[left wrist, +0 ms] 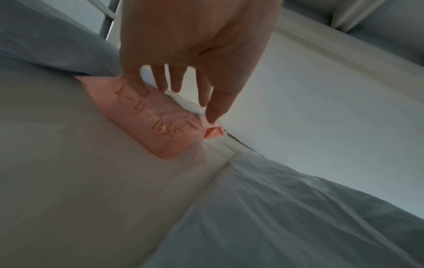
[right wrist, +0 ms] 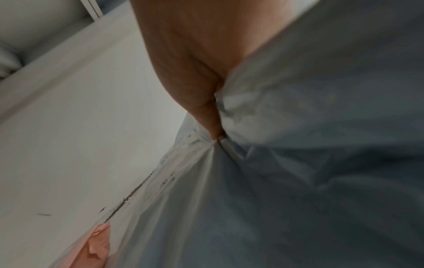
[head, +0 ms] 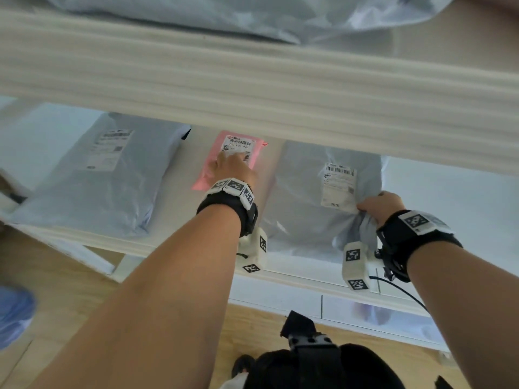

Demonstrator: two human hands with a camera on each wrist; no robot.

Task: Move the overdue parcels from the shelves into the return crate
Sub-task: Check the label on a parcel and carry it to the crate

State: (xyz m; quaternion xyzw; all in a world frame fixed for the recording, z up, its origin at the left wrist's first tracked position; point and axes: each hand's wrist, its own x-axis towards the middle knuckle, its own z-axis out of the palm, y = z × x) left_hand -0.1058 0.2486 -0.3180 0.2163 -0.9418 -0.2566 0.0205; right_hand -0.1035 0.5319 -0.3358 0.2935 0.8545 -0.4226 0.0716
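On the middle shelf (head: pixel 280 272), three mailers lie side by side: a grey bag (head: pixel 95 186) at the left, a small pink bag (head: pixel 233 161) in the middle and another grey bag (head: pixel 314 209) at the right, the pink one just beside the right one. The left hand (head: pixel 234 168) reaches onto the pink bag; in the left wrist view its fingers (left wrist: pixel 171 81) hang spread and only lightly bent, the tips touching the bag's far edge near its white label, not closed round it. The right hand (head: pixel 379 204) pinches a bunched fold of the right grey bag by the label's corner, thumb and fingers clamped on the film, which gathers into creases at the grip. Both bags look like thin soft plastic, probably light and slippery, and likely to sag rather than hold shape. The flat pink one offers little to grasp from above, so sliding it toward the shelf's front lip and taking an edge seems the surer hold. The fuller grey one may swing from a corner pinch, so a hold on a thicker gather near its middle would steady it. A further grey bag (head: pixel 224 15) lies on the shelf above. No return crate shows in any view, so nothing can be said of its contents.
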